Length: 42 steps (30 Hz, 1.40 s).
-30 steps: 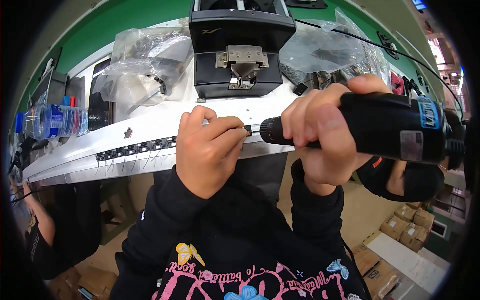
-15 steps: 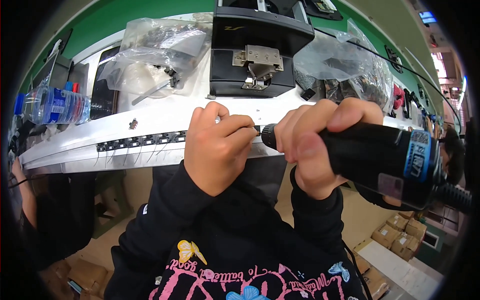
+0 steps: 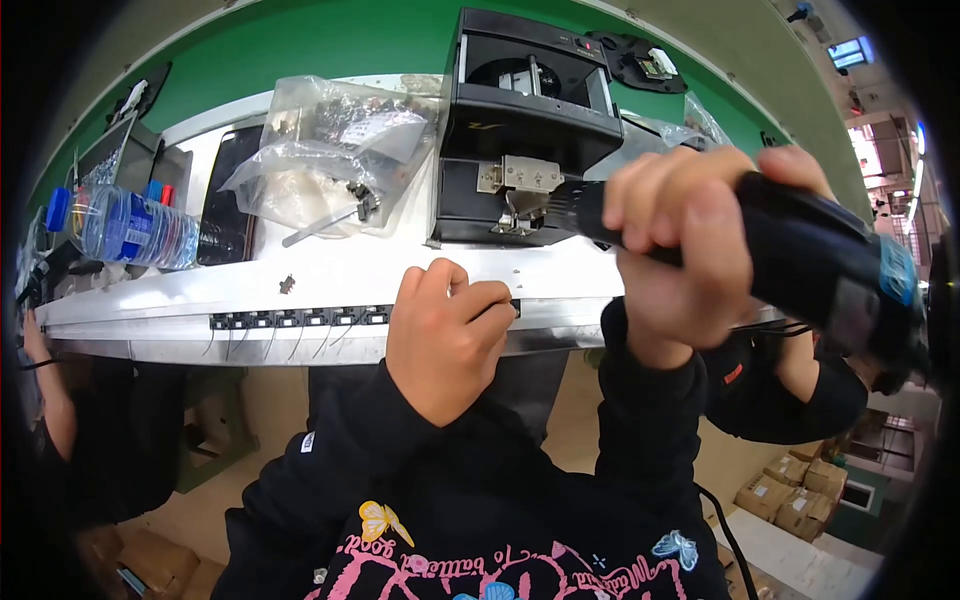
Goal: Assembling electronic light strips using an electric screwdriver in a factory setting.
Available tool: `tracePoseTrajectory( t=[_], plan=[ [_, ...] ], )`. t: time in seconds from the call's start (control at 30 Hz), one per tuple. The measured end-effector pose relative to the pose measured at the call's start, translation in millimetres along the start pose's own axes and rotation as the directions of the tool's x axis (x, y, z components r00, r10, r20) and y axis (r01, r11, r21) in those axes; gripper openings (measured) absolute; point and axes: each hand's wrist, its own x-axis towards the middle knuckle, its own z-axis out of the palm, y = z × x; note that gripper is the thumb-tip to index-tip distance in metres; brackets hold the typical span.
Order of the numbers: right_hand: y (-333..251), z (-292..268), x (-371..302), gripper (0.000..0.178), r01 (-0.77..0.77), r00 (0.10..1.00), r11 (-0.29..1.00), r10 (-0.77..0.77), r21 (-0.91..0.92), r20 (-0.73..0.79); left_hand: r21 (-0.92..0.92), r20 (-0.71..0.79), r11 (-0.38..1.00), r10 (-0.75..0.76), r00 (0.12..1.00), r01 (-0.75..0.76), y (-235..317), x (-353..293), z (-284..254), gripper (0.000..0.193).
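Observation:
My right hand [image 3: 680, 235] is wrapped round a black electric screwdriver [image 3: 815, 245], held slantwise. Its front end reaches the metal outlet [image 3: 528, 176] of a black screw feeder [image 3: 530, 135]; whether the bit touches it I cannot tell. On the aluminium rail at the bench edge rests my left hand [image 3: 445, 340], fingers closed in a pinch. What lies inside them is hidden; a small black part [image 3: 515, 308] shows just beyond the fingertips. To the left of that hand, a row of small black parts [image 3: 290, 318] with thin wire legs sits along the rail [image 3: 150, 347].
Behind lie a clear bag of small parts [image 3: 335, 140], a dark flat tray [image 3: 230, 195] and a water bottle [image 3: 130, 230]. One loose small part [image 3: 287, 284] rests on the white bench. Another person's arm [image 3: 795, 365] shows at right; cartons [image 3: 800, 490] stand on the floor.
My right hand has lifted the electric screwdriver away from the rail beside my left hand, up to the feeder's outlet. The view has shifted; my left hand keeps its pinch at the rail.

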Motion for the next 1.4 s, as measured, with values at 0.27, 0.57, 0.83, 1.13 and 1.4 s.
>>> tracePoseTrajectory(
  t=[0.27, 0.57, 0.83, 1.13, 1.4],
  plan=[
    [45, -24, 76, 0.04, -0.124, 0.406, 0.906, -0.326, 0.405, 0.854, -0.001, -0.063, 1.0, 0.022, 0.998, -0.022, -3, 0, 2, 0.015],
    [2, 3, -8, 0.041, -0.149, 0.963, 0.986, 0.162, -0.076, 0.217, -0.009, -0.077, 1.0, 0.018, 0.997, -0.018, -7, -6, -4, 0.019],
    [-11, -13, -41, 0.046, -0.198, 0.945, 0.974, 0.22, -0.111, 0.242, 0.052, -0.029, 0.998, 0.043, 0.999, -0.042, -4, -13, -12, 0.019],
    [-6, -12, -45, 0.043, -0.143, 0.932, 0.966, 0.204, -0.213, 0.301, 0.052, -0.04, 0.998, 0.049, 0.998, -0.047, -4, -15, -11, 0.018],
    [-5, -8, -46, 0.041, -0.156, 0.942, 0.979, 0.186, -0.129, 0.278, 0.045, -0.045, 0.998, 0.043, 0.998, -0.041, -5, -13, -13, 0.016]
  ],
)
